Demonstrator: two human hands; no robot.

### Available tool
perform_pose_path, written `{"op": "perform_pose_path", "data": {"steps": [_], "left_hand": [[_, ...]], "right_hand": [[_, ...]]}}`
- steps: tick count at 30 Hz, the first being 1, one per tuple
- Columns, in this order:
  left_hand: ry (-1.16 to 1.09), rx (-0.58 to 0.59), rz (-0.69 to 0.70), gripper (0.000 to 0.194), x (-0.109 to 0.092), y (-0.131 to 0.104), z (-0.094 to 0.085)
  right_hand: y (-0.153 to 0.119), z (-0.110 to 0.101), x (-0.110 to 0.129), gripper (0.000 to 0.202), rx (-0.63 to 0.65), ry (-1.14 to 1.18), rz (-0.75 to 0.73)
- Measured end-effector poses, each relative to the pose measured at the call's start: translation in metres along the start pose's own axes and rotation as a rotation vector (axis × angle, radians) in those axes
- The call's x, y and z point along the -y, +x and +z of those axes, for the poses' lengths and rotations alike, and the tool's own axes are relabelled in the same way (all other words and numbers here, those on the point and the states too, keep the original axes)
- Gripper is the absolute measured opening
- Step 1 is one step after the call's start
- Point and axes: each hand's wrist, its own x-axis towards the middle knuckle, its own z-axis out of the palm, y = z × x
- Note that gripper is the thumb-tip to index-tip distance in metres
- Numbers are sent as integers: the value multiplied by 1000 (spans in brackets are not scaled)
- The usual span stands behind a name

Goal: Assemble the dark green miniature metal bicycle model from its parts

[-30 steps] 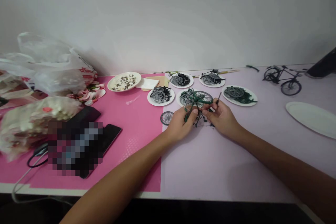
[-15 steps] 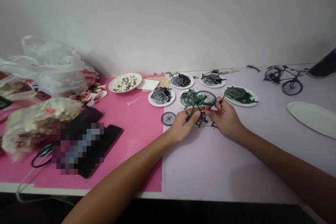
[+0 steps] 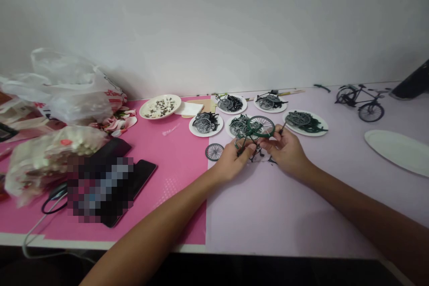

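Above the lilac half of the table, a green miniature bicycle (image 3: 262, 127) with one wheel in clear view is held between both hands. My left hand (image 3: 232, 157) grips its frame from the left, thumb pressed on top. From the right, my right hand (image 3: 287, 148) pinches at the middle of the bicycle, and a thin dark tool or rod pokes up from its fingers. What exactly its fingertips hold is partly hidden. Beside my left hand lies a loose spoked wheel (image 3: 214, 152). A few dark small parts (image 3: 271, 161) lie under the hands.
Several white plates with wheels and dark or green parts, such as this plate (image 3: 322, 129), stand behind the hands. A finished black miniature bicycle (image 3: 362, 100) stands right, near an oval plate (image 3: 398, 147). Left are a phone (image 3: 144, 174), plastic bags (image 3: 67, 89) and a bowl (image 3: 160, 116).
Both hands stay almost in place, with the fingers shifting slightly around the green bicycle. The whole view has moved a little.
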Motion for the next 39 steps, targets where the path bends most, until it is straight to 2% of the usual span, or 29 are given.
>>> {"op": "perform_pose_path", "data": {"steps": [6,14,19,24,33,39], "left_hand": [[38,-27,-20,35,1,2,2],[-70,-105,-50,34,7,2,4],[-137,-122,-56,35,3,3,4],[-185,-153,-119,38,0,3,2],[-305,-143,-215,44,2,7,-5],[-343,-109,-230,44,-1,8,-9]], "right_hand": [[-1,2,1,60,27,-6,24],[-2,1,4,53,36,-88,27],[-2,2,4,54,40,-77,26],[0,0,1,55,51,-46,27],[0,2,5,57,77,-62,19],[-1,3,9,53,92,-93,-8]]}}
